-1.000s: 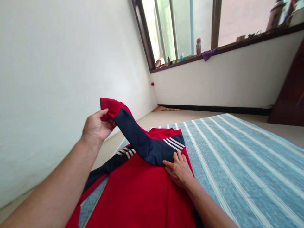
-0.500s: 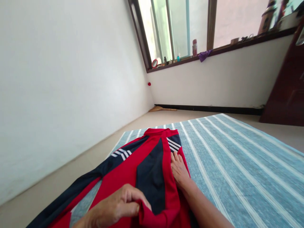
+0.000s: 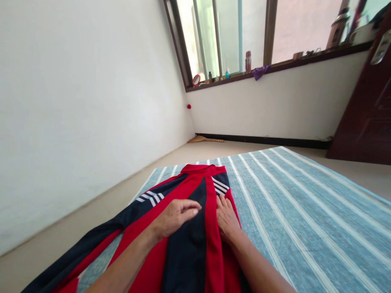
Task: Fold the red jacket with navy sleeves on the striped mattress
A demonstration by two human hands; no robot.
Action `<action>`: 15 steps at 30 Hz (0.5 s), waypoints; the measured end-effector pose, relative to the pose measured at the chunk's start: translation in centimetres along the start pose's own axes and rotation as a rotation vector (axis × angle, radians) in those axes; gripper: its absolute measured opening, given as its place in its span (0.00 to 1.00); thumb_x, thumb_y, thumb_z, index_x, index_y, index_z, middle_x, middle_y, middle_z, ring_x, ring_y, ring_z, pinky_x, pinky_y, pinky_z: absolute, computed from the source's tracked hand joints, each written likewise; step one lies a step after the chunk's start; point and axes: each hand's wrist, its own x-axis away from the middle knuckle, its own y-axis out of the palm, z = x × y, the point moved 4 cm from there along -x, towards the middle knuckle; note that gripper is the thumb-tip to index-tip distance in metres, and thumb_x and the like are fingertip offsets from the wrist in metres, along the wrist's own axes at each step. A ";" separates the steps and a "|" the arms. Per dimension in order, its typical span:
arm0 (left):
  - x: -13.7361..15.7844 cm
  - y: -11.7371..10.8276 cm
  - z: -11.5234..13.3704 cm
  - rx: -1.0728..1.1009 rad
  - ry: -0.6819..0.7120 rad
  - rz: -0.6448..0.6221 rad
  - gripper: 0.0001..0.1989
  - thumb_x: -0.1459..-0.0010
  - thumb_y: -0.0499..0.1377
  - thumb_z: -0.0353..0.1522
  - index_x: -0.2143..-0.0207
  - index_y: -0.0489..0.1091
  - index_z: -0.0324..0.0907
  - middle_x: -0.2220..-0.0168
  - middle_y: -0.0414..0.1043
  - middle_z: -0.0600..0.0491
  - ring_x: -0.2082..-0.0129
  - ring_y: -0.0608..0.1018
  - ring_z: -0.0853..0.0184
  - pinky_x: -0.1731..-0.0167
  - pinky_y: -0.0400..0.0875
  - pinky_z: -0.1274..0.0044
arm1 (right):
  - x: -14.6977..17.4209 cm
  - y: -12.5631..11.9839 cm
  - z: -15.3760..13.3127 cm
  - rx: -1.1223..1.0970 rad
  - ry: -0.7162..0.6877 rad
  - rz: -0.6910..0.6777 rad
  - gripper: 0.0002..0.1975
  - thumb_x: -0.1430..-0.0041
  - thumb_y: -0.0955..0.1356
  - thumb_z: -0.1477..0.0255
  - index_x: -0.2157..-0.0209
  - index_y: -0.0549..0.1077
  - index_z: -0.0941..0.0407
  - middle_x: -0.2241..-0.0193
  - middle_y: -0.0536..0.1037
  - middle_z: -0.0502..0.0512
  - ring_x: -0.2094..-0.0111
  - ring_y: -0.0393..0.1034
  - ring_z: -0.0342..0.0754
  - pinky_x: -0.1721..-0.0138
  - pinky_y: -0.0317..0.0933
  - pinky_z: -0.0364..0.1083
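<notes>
A red and navy jacket [image 3: 214, 244] with white stripes lies on the striped cloth, its collar at the far end and one sleeve [image 3: 100, 232] stretched out to the left. My left hand [image 3: 179, 213] is over the navy panel, thumb a little apart from the loosely bent fingers, nothing in it. Whether it touches the fabric I cannot tell. My right hand [image 3: 226, 215] rests flat on the jacket's right part, beside the red front strip and just below the white shoulder stripes, fingers stretched out.
A blue cloth with white stripes [image 3: 293, 211] spreads beneath the jacket and to the right. White wall [image 3: 76, 101] stands at left. Small bottles and a purple cloth [image 3: 260, 72] are on the windowsill. A broom [image 3: 204, 139] lies in the far corner; a dark red door [image 3: 366, 118] is at right.
My left hand has let go of the jacket's lower red edge and moved up over the navy panel. That edge now lies flatter. My right hand stays on the jacket.
</notes>
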 end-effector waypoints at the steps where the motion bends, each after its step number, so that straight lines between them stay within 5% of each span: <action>1: -2.0 0.0 -0.6 -0.078 0.007 0.104 0.19 0.42 0.51 0.37 0.55 0.75 0.39 0.53 0.77 0.47 0.51 0.76 0.58 0.47 0.67 0.70 | -0.1 0.2 0.1 0.009 0.001 0.000 0.29 0.35 0.58 0.66 0.35 0.55 0.59 0.36 0.55 0.69 0.35 0.44 0.66 0.38 0.42 0.62; 5: -9.7 1.8 -2.5 -0.283 0.071 0.199 0.23 0.42 0.48 0.30 0.45 0.67 0.37 0.39 0.64 0.46 0.38 0.63 0.62 0.36 0.52 0.71 | -0.3 1.0 0.5 0.031 -0.003 0.015 0.28 0.35 0.58 0.65 0.36 0.58 0.58 0.36 0.55 0.68 0.34 0.43 0.65 0.38 0.43 0.62; 8: -13.2 3.6 -3.6 -0.371 0.066 0.164 0.23 0.40 0.48 0.31 0.44 0.65 0.37 0.37 0.60 0.44 0.36 0.60 0.62 0.36 0.52 0.69 | -0.3 1.1 0.6 0.044 -0.019 0.028 0.28 0.35 0.58 0.64 0.36 0.58 0.58 0.35 0.54 0.66 0.34 0.42 0.66 0.38 0.43 0.62; 15: -13.9 5.6 -4.5 -0.526 0.027 0.124 0.20 0.39 0.49 0.32 0.45 0.65 0.46 0.38 0.62 0.48 0.35 0.58 0.58 0.39 0.55 0.57 | 0.0 0.0 0.0 0.050 -0.017 0.020 0.28 0.35 0.58 0.66 0.36 0.58 0.62 0.36 0.55 0.70 0.35 0.45 0.66 0.38 0.42 0.62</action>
